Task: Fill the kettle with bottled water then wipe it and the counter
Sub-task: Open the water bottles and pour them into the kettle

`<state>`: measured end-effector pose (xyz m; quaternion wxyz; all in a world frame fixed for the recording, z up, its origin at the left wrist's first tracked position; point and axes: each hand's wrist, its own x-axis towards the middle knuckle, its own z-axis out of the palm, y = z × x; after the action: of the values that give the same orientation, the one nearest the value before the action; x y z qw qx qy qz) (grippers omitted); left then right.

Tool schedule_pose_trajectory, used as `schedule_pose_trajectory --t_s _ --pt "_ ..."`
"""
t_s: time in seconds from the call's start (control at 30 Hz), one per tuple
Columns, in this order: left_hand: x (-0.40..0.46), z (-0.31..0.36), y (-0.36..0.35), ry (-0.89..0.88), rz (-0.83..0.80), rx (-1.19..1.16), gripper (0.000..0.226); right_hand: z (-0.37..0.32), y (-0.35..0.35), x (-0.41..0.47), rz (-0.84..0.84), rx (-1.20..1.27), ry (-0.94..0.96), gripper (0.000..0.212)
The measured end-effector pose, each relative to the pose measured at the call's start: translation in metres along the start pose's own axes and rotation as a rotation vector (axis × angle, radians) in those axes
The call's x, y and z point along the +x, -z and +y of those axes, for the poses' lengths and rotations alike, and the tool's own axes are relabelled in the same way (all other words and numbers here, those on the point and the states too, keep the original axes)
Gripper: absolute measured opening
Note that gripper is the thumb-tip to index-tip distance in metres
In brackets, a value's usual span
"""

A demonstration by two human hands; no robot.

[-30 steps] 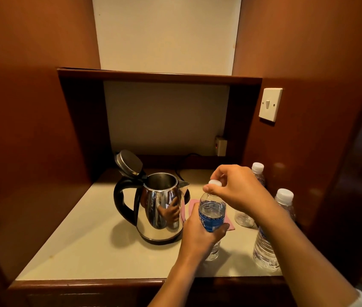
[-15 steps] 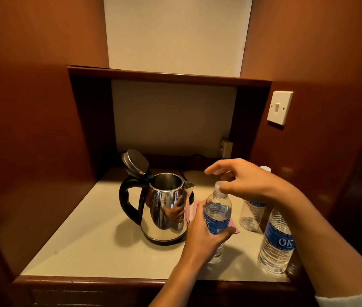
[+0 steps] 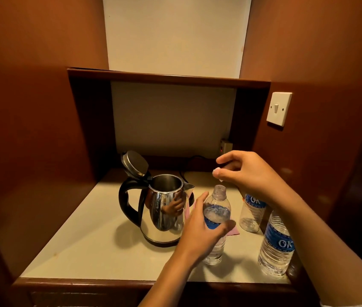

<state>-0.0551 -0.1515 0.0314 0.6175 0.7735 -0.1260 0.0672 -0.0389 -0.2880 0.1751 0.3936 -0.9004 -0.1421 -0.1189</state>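
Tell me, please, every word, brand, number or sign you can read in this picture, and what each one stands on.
"OK" in large white letters: blue label of the full bottle at the right edge of the counter.
"OK" in white: blue label of the empty bottle behind the right hand.
Small repeated "OK" marks: blue label of the open bottle gripped by the left hand; blurred, only just legible.
Kettle and wall switch: no readable text.
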Motion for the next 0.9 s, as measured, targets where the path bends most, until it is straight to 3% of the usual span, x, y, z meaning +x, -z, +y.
schedule_pose_trajectory --t_s 0.13,0.27,0.33,0.43,0.6,0.77,0.9 --pt "0.001 0.038 0.021 -0.151 0.189 0.044 0.076 0.009 -0.002 -0.003 -0.009 0.237 -0.092 0.048" --pt "0.005 0.059 0.035 -0.318 0.317 0.112 0.047 0.008 -0.006 -0.002 -0.073 0.323 -0.106 0.076" --pt "0.006 0.063 0.039 -0.36 0.326 0.12 0.034 0.007 -0.01 -0.002 -0.072 0.305 -0.101 0.077" --pt "0.002 0.063 0.041 -0.381 0.346 0.09 0.029 0.006 -0.019 -0.005 -0.019 0.321 -0.078 0.061" --pt "-0.009 0.047 0.06 -0.334 0.469 0.083 0.025 0.021 -0.048 -0.029 0.292 0.4 -0.049 0.047" --pt "-0.033 0.004 0.112 -0.255 0.57 0.294 0.017 0.047 -0.09 -0.056 0.209 0.395 -0.127 0.026" --pt "-0.054 -0.037 0.154 0.031 0.479 0.552 0.022 0.055 -0.109 -0.066 0.251 0.395 -0.141 0.058"
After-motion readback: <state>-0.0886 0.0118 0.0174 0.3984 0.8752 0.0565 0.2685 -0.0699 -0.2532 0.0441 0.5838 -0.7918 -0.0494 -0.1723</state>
